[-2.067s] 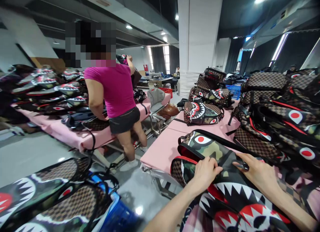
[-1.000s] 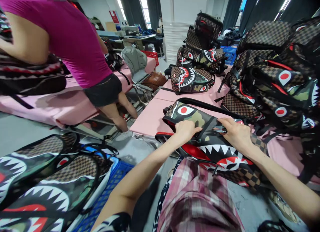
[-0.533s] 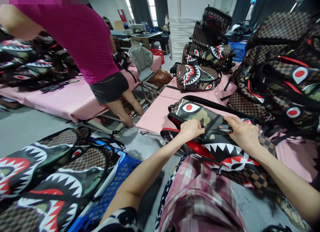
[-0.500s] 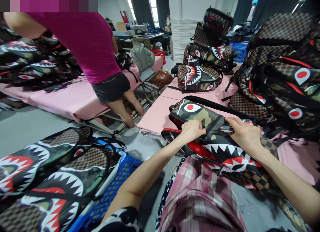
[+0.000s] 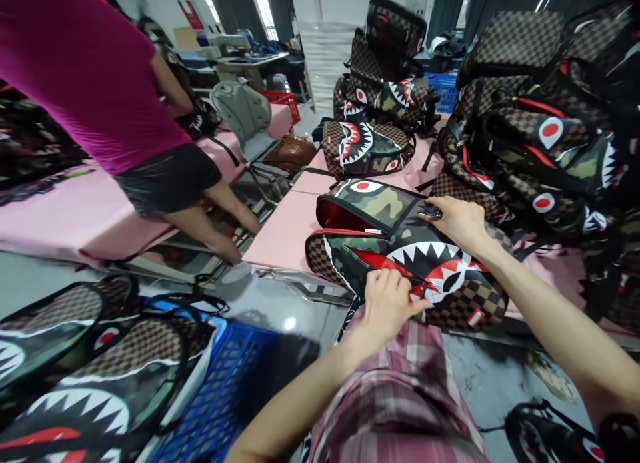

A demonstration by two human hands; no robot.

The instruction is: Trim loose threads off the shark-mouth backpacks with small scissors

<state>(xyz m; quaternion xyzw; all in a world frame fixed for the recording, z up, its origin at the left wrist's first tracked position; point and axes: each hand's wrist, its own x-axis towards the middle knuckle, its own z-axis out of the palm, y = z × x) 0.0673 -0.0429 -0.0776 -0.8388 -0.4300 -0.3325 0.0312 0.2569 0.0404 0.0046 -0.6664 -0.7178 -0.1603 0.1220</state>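
A shark-mouth backpack (image 5: 405, 213), camouflage and brown check with white teeth, lies on its side at the table's front edge, against my lap. Its main zip gapes at the left end, showing red lining. My left hand (image 5: 387, 300) grips the near edge of the red-lined front pocket (image 5: 373, 258), fingers curled over it and thumb out to the right. On the bag's upper side rests my right hand (image 5: 463, 223), closed around small thread snips (image 5: 430, 213) whose metal tips point left. The handles of the snips are mostly hidden in the palm.
Similar backpacks are piled on the pink table (image 5: 277, 226) at the back and right. A blue crate (image 5: 225, 376) with more bags stands at lower left. Beyond it, a person in a magenta top (image 5: 95, 83) stands at another pink table. A grey chair (image 5: 243, 113) is behind.
My left hand has left the bag's upper seam and come down to the front pocket's edge. My right hand stays on the upper side with the snips. The view has swung right.
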